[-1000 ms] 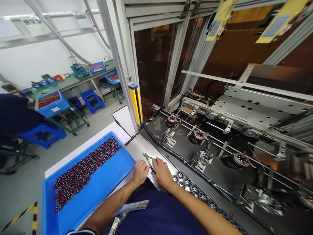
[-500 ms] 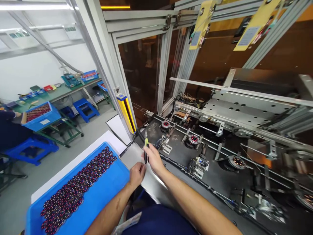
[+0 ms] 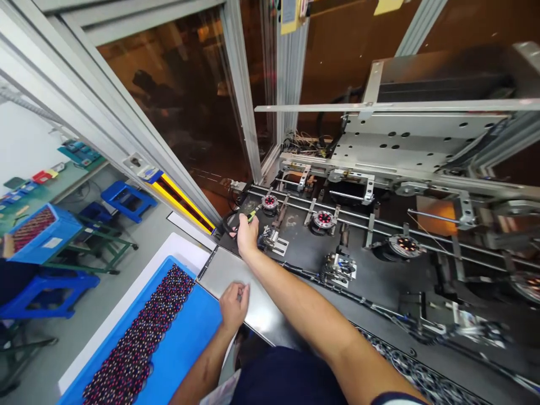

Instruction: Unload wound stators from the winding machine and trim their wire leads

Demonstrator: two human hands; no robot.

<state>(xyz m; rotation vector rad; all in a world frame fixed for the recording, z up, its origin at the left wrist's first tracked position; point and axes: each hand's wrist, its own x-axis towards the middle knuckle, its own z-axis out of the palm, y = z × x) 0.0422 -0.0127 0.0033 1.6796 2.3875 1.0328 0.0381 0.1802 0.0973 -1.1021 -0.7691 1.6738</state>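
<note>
My right hand (image 3: 247, 236) reaches forward over the black machine bed and is closed around pliers (image 3: 252, 215) with black and yellow-green handles. Their tips point at the nearest round fixture (image 3: 269, 205), which carries a dark ring-shaped part with red marks; whether they touch is too small to tell. My left hand (image 3: 234, 306) rests with curled fingers near the edge of a bare metal plate (image 3: 223, 269). What lies within those fingers, if anything, is hidden. Left of the plate is a blue tray (image 3: 189, 337) with many small dark ring parts (image 3: 141, 332) packed in rows.
More round fixtures (image 3: 324, 220) stand along metal rails, with small clamp mechanisms (image 3: 341, 269) in front. A yellow-and-black light-curtain bar (image 3: 183, 201) rises beside the aluminium frame (image 3: 242, 84). Left are blue stools (image 3: 129, 199), a filled blue crate (image 3: 50, 239) and part of another person.
My right hand has moved forward and left with the pliers to the first round fixture. My left hand has stayed near the plate's edge. The view has turned to the right and down.
</note>
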